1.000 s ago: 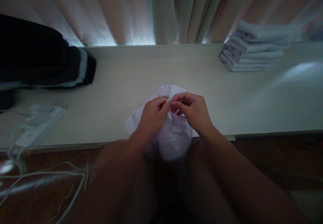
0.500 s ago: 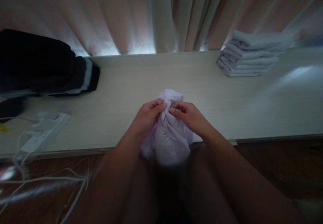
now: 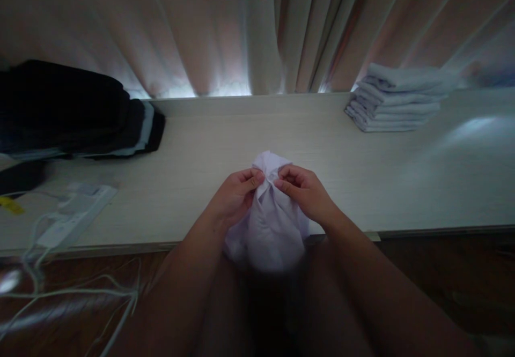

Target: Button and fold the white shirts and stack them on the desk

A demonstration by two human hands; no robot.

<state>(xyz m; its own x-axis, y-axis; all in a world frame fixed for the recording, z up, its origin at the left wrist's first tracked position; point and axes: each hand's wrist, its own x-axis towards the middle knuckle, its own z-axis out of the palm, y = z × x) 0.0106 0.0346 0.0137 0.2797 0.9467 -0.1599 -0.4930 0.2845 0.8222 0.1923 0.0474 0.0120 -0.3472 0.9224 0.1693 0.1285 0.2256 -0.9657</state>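
A pale lilac garment that looks like a shirt (image 3: 276, 233) hangs bunched over the front edge of the white surface, between my knees. My left hand (image 3: 241, 191) pinches its gathered upper part from the left, thumb on top. From the right, my right hand (image 3: 301, 185) pinches the same part, thumb and fingertips close together. A small gap separates the two thumbs, with creased cloth between them. Above the fingers, a raised collar-like fold (image 3: 270, 160) stands up. Whether a button lies under the fingertips is too dark and small to make out.
Folded pale cloths (image 3: 396, 102) are stacked at the back right. A dark pile of folded clothes (image 3: 76, 110) sits at the left. Nearer, a white power strip (image 3: 78, 217) has cables trailing to the floor. Curtains (image 3: 209, 30) hang behind the white surface (image 3: 225, 132).
My thumbs and fingertips have moved slightly apart on the gathered cloth, both hands still pinching it. The whole view has shifted a little, so things appear lower.
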